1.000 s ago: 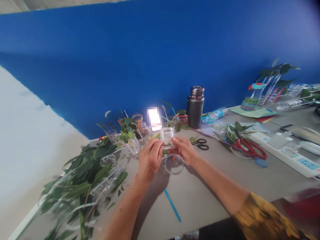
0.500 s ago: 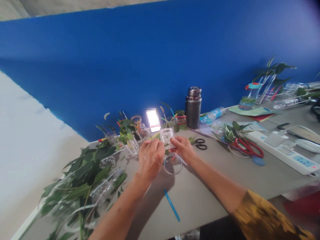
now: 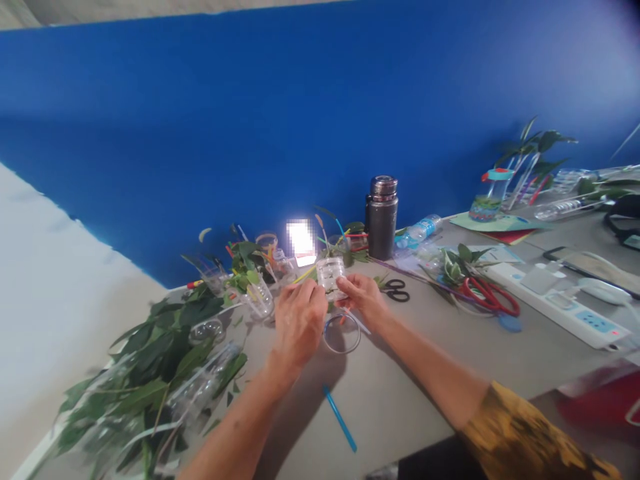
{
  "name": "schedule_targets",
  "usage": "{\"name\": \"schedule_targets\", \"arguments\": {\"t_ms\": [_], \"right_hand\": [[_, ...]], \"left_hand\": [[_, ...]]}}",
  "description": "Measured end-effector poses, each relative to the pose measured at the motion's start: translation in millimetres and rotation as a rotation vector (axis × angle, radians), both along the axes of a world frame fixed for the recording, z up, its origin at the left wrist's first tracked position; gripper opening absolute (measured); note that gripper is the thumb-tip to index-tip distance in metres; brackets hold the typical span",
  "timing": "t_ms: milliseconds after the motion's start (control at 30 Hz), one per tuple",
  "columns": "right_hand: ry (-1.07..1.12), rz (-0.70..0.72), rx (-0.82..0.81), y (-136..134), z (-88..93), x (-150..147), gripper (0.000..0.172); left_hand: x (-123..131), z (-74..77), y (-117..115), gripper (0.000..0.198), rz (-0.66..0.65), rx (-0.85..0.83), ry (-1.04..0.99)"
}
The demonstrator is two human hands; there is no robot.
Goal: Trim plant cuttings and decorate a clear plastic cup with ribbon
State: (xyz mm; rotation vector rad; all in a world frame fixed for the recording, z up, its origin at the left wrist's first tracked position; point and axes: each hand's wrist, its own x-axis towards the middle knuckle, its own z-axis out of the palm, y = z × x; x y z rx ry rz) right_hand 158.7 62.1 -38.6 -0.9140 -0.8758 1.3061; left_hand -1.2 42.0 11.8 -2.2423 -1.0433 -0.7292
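Observation:
A clear, ridged plastic piece, like a cut bottle section (image 3: 330, 275), is held up above the table between both hands. My right hand (image 3: 361, 297) grips its right side, thumb on the near face. My left hand (image 3: 301, 313) is closed at its lower left, fingers curled; what they pinch is hidden behind the hand. A thin clear ring (image 3: 342, 333) lies just below the hands. Nearer me is a blue straw (image 3: 340, 419). Black-handled scissors (image 3: 397, 291) lie to the right of my right hand.
Cut leaves (image 3: 150, 347) and plastic scraps crowd the left. Clear cups with leaves (image 3: 257, 293), a glowing screen (image 3: 301, 241) and a dark flask (image 3: 383, 217) line the blue wall. On the right are red-handled scissors (image 3: 493, 297), a power strip (image 3: 560, 305) and a lidded jar (image 3: 491, 195).
The view has shifted slightly, so most of the table's things sit a little further left. Both hands keep nearly the same pose around the clear plastic piece.

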Motion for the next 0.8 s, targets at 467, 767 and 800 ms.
{"name": "schedule_targets", "arguments": {"t_ms": [467, 767, 800], "right_hand": [[0.015, -0.045, -0.008, 2.3, -2.7, -3.0, 0.066], [-0.088, -0.150, 0.028, 2.4, -2.9, -4.8, 0.058], [-0.094, -0.161, 0.038, 2.1, -2.2, -4.9, 0.057]], "left_hand": [[0.6, -14.2, 4.8, 0.017, -0.101, -0.134, -0.472], [-2.5, -14.9, 2.8, 0.017, -0.092, -0.159, -0.421], [-2.8, -15.5, 2.8, 0.017, -0.088, -0.163, -0.414]]}}
